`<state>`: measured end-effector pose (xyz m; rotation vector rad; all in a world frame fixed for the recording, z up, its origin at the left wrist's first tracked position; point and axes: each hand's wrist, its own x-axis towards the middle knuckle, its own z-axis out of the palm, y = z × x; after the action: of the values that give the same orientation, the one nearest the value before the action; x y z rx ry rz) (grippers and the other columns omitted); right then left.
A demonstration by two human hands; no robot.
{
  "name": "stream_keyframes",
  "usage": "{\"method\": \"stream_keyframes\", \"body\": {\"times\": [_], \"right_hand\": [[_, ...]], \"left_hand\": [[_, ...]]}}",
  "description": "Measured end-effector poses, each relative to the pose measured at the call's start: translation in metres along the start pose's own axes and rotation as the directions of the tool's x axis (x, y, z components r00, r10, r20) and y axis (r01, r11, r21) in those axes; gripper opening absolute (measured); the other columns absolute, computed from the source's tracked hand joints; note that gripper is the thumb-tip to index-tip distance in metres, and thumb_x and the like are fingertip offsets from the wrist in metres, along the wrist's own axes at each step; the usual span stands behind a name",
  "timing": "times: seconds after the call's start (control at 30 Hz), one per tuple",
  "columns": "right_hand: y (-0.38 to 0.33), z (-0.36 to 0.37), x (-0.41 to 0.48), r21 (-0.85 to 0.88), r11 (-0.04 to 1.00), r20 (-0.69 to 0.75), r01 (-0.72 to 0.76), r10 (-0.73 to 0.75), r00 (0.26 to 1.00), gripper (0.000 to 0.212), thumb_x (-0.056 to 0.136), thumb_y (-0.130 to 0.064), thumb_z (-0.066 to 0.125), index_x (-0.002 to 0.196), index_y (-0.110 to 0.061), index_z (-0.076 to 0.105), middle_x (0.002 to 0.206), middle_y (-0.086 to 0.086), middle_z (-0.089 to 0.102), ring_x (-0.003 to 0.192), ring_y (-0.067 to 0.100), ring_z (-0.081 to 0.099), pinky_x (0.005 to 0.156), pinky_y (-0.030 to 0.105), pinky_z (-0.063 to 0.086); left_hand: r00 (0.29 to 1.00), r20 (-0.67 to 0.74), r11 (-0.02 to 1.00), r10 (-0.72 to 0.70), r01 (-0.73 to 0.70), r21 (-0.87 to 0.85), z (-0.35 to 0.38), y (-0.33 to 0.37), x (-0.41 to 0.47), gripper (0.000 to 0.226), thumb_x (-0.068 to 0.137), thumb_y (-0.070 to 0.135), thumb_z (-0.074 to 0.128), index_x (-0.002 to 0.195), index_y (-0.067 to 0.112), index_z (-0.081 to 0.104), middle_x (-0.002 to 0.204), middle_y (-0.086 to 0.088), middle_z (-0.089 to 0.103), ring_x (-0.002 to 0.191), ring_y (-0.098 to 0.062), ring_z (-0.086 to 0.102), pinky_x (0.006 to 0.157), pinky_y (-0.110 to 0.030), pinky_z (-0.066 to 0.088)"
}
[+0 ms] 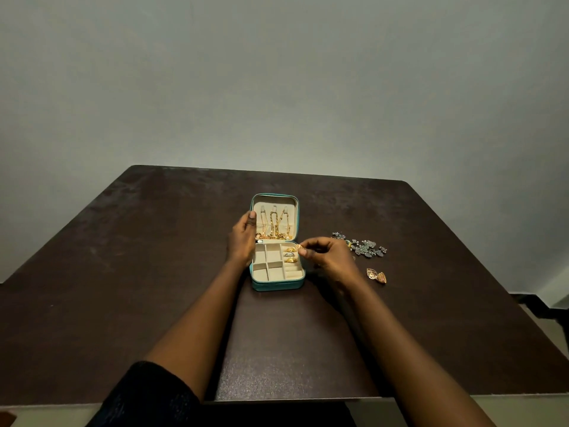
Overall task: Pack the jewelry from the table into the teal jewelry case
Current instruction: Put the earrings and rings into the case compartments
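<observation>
Standing open midway on the dark brown scuffed wooden table (154, 272), before a plain grey wall (277, 72), the teal zippered jewelry case (277, 285) has the left hand (243, 238) gripping its lid edge; the right hand (329, 255) pinches a small gold piece (298, 247) over its right rim.

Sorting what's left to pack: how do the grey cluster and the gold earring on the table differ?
The grey cluster is silver-grey; the gold earring is gold and reddish. The cluster sprawls wide; the earring is compact. The cluster lies farther from the person, the earring nearer. Both lie on the table, right of the case.
</observation>
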<state>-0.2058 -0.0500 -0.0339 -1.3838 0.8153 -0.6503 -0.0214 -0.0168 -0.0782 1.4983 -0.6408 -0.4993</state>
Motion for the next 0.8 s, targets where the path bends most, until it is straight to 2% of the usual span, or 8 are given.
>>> {"method": "stream_keyframes", "body": {"times": [0.07,0.13,0.2,0.27,0.4,0.5,0.57,0.8], "right_hand": [[0.000,0.003,0.000,-0.143,0.989,-0.015,0.044,-0.047,0.999,0.008,0.081,0.003,0.064,0.086,-0.001,0.069,0.072,0.002,0.065,0.064,0.009,0.060,0.047,0.017,0.047],[0.002,0.005,0.003,-0.325,0.940,-0.005,0.100,-0.108,0.994,0.009,0.082,0.001,0.065,0.088,-0.002,0.070,0.074,0.001,0.066,0.069,0.010,0.060,0.058,0.015,0.049],[0.004,0.005,0.005,-0.546,0.825,0.018,0.148,-0.165,0.986,0.012,0.081,-0.006,0.067,0.091,-0.007,0.073,0.082,0.000,0.069,0.080,0.010,0.061,0.071,0.019,0.046],[0.005,0.006,0.005,-0.650,0.740,0.033,0.174,-0.201,0.979,0.016,0.081,-0.009,0.069,0.096,-0.009,0.074,0.092,0.003,0.072,0.085,0.007,0.060,0.075,0.017,0.043],[0.002,0.011,0.003,-0.739,0.630,0.083,0.238,-0.265,0.961,0.020,0.082,-0.014,0.068,0.102,-0.010,0.073,0.105,0.006,0.072,0.093,0.009,0.061,0.072,0.010,0.036],[0.003,0.013,0.005,-0.792,0.552,0.118,0.260,-0.280,0.953,0.021,0.084,-0.016,0.067,0.103,-0.010,0.073,0.109,0.008,0.070,0.102,0.019,0.060,0.081,0.019,0.041],[0.005,0.014,0.006,-0.801,0.538,0.114,0.260,-0.290,0.950,0.021,0.084,-0.016,0.066,0.103,-0.011,0.073,0.109,0.008,0.069,0.102,0.022,0.058,0.085,0.025,0.042],[0.010,0.015,0.005,-0.813,0.520,0.105,0.262,-0.311,0.945,0.021,0.084,-0.017,0.066,0.103,-0.011,0.073,0.106,0.008,0.071,0.100,0.024,0.058,0.084,0.028,0.045]], "left_hand": [[1.000,0.001,1.000,0.005,-0.005,-0.003,0.000,-0.001,0.000,0.038,0.099,0.035,0.037,0.121,0.012,0.058,0.106,-0.006,0.067,0.099,-0.024,0.064,0.090,-0.046,0.052],[1.000,0.004,1.000,0.012,-0.012,0.010,-0.001,0.000,0.000,0.037,0.099,0.035,0.037,0.119,0.013,0.059,0.106,-0.006,0.067,0.098,-0.024,0.064,0.089,-0.045,0.053],[1.000,0.001,0.999,0.024,-0.024,0.038,-0.001,0.000,-0.001,0.037,0.099,0.036,0.037,0.118,0.013,0.060,0.104,-0.005,0.067,0.096,-0.023,0.065,0.086,-0.041,0.054],[0.999,0.000,0.998,0.034,-0.034,0.052,-0.001,0.000,-0.001,0.038,0.100,0.035,0.036,0.117,0.012,0.060,0.103,-0.005,0.067,0.094,-0.021,0.064,0.081,-0.036,0.053],[1.000,-0.002,0.999,0.024,-0.024,0.032,-0.001,0.000,-0.001,0.037,0.100,0.034,0.036,0.118,0.013,0.059,0.101,-0.003,0.066,0.092,-0.020,0.064,0.082,-0.037,0.053],[1.000,0.009,0.999,0.027,-0.028,0.024,-0.001,0.001,-0.002,0.035,0.100,0.033,0.036,0.117,0.013,0.059,0.098,0.000,0.064,0.091,-0.019,0.063,0.085,-0.039,0.052],[0.999,0.007,0.999,0.033,-0.033,0.035,-0.002,0.001,-0.002,0.036,0.100,0.033,0.035,0.117,0.012,0.059,0.098,0.000,0.064,0.089,-0.017,0.062,0.085,-0.039,0.052],[0.999,0.008,0.999,0.037,-0.037,0.037,-0.001,0.002,-0.002,0.037,0.100,0.033,0.035,0.120,0.011,0.058,0.097,0.001,0.063,0.087,-0.015,0.061,0.079,-0.035,0.052]]}}
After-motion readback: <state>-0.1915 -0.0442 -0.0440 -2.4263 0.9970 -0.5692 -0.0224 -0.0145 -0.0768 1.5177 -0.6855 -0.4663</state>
